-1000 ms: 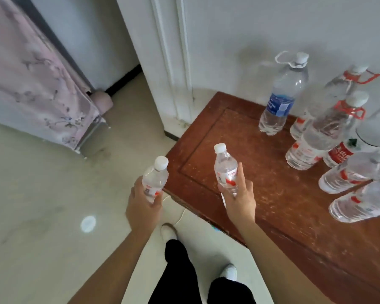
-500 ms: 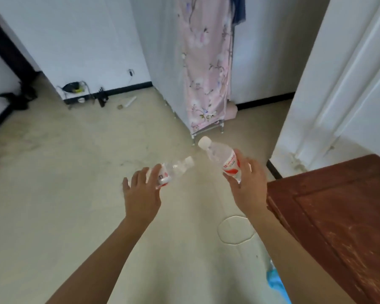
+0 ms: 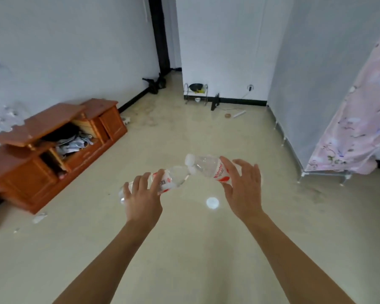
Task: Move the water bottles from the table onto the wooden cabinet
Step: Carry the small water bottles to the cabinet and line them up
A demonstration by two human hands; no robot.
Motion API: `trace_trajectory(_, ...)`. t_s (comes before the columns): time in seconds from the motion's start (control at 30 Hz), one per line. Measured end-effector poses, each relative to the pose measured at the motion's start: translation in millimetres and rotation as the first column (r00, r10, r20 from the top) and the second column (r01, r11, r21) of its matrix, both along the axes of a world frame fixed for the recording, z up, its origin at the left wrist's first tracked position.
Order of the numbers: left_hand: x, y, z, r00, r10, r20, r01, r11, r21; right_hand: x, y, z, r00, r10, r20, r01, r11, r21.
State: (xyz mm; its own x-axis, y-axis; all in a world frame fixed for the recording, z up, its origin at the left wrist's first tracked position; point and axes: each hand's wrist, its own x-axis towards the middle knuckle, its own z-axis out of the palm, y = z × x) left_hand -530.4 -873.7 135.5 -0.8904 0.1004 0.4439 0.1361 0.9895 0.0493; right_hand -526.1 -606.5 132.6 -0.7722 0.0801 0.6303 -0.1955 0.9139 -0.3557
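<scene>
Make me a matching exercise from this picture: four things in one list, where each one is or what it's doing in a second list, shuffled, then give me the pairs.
Things
1. wooden cabinet
2. pink floral cloth
3. wire rack
4. right hand

Places or states
A. stands on the floor at the far wall
B. grips a water bottle above the floor
C. stands against the left wall
D. hangs at the right edge of the view

Pairs: 1-C, 2-D, 3-A, 4-B

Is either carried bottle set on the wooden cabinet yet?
No; the left hand holds one bottle, the right hand another, both away from the wooden cabinet.
</scene>
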Motion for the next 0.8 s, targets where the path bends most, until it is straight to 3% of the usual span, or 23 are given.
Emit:
trace_trajectory(0.33, -98, -159, -22, 0.969, 0.245, 0.030, -0.247, 0.968, 0.056, -163, -158, -17, 0.949, 0.315, 0.027, -0.316, 0.944, 0.099)
trace_trajectory(0.53, -213, -235, -31, 0.931, 0.361, 0.053, -0.361, 0.933, -0.006, -318, -245, -38, 0.902, 0.431, -0.008, -0.428, 0.897, 0.109)
trace_trajectory(0.8, -353, -314, -15, 0.846, 0.528, 0.073, -0.529, 0.848, -0.003, -506, -346, -21, 0.835, 0.549, 0.022, -0.548, 0.830, 0.105)
